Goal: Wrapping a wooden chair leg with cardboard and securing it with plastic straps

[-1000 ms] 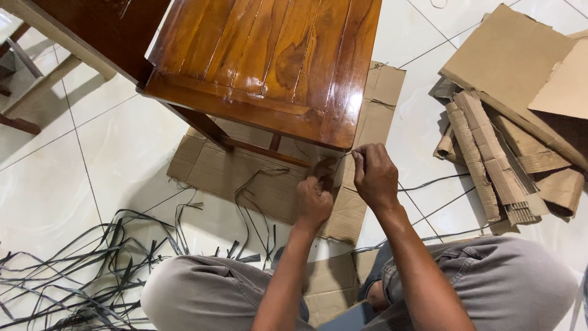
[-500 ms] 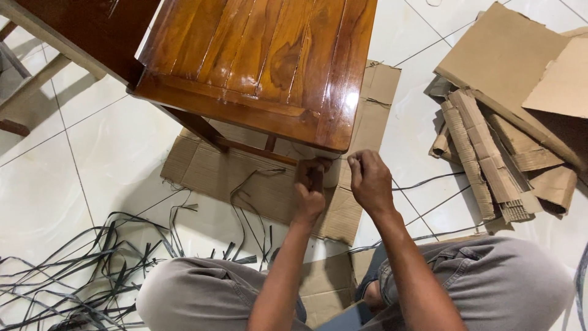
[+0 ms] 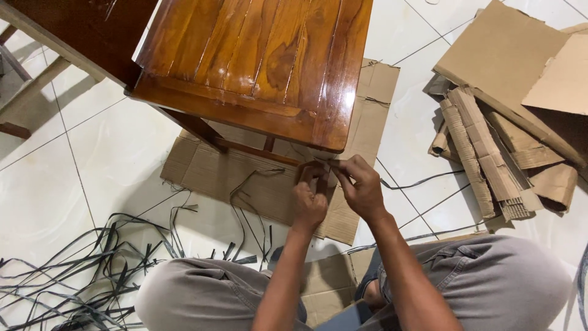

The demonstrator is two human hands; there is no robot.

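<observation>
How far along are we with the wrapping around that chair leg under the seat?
Done: cut black straps lie loose on the tile, and torn cardboard is piled at the right. In hand: left hand and right hand work at a brown piece on the chair leg. Left: flat cardboard lies under the chair.

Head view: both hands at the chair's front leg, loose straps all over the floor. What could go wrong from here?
1. Both hands, left hand and right hand, crowd the leg under the seat edge; fingers could get pinched, or knuckles could knock the wood.
2. The black straps sprawl beside the person's knee; they could snag a foot on standing.
3. The chair stands on a loose cardboard sheet over glossy tile; it might slide.
</observation>
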